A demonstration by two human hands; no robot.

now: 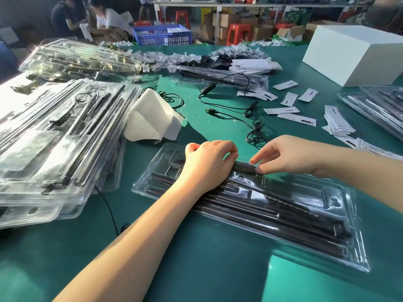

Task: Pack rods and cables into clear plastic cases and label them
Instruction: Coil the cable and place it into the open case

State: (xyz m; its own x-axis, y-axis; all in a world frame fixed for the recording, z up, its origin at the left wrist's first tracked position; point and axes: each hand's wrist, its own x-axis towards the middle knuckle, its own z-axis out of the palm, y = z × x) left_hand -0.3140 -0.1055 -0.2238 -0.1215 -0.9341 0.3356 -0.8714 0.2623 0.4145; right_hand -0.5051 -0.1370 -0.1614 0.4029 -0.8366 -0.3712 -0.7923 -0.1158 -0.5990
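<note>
A clear plastic case (340,201) lies flat on the green table in front of me, with several black rods (272,216) in its long slots. At its far edge sits a small black controller piece (245,167). My left hand (209,162) rests on the case with fingers curled at the piece's left end. My right hand (287,155) pinches its right end between thumb and forefinger. A loose black cable (229,92) with a USB plug lies beyond the case. White labels (290,99) are scattered at the right.
Stacks of filled clear cases (54,131) stand at the left, more at the far left (80,59) and right edge (379,105). Crumpled white paper (152,118) lies near the middle. A white box (353,53) stands far right. People sit beyond the table by a blue crate (163,35).
</note>
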